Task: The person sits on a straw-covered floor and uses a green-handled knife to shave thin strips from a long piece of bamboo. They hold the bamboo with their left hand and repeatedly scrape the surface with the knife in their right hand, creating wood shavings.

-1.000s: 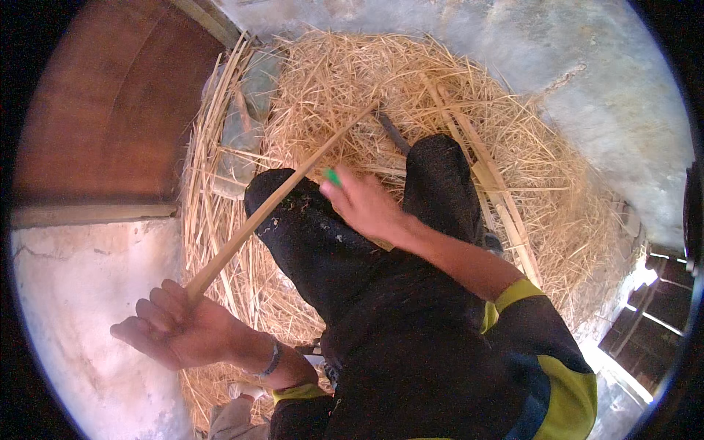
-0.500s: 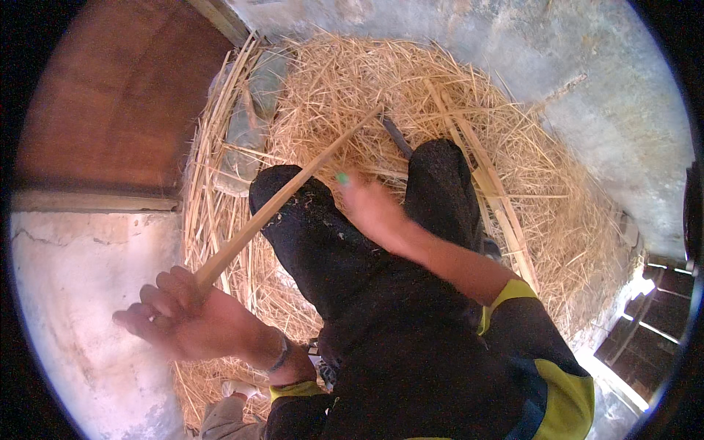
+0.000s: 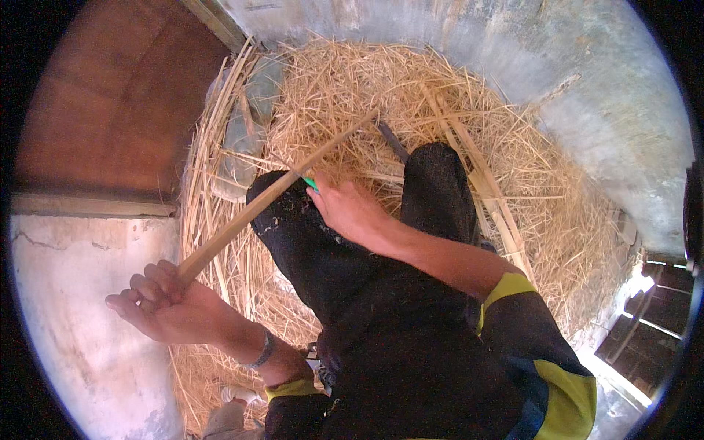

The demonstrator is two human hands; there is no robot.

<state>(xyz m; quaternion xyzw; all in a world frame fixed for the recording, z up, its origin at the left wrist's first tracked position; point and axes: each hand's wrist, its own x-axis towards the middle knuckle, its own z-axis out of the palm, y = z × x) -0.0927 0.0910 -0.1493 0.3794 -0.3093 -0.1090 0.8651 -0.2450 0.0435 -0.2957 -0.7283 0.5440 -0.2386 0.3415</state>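
I've swung my right hand (image 3: 348, 210), fingers wrapped round a green tool (image 3: 311, 182), to the stick (image 3: 249, 220); my left hand (image 3: 172, 308), fingers curled, grips its end: both now engage it.

- left hand (image 3: 158, 304): low left, fingers curled in a grip
- left forearm (image 3: 284, 362): angled up-left
- right hand (image 3: 346, 209): gripping, near left knee (image 3: 265, 192)
- right forearm (image 3: 447, 260): bare, reaching across, up-left
- knees bent, apart

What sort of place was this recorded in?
Probably a rough workshop or shed: a heap of pale straw-like shavings, long split strips lying on it, and a stained wall behind.
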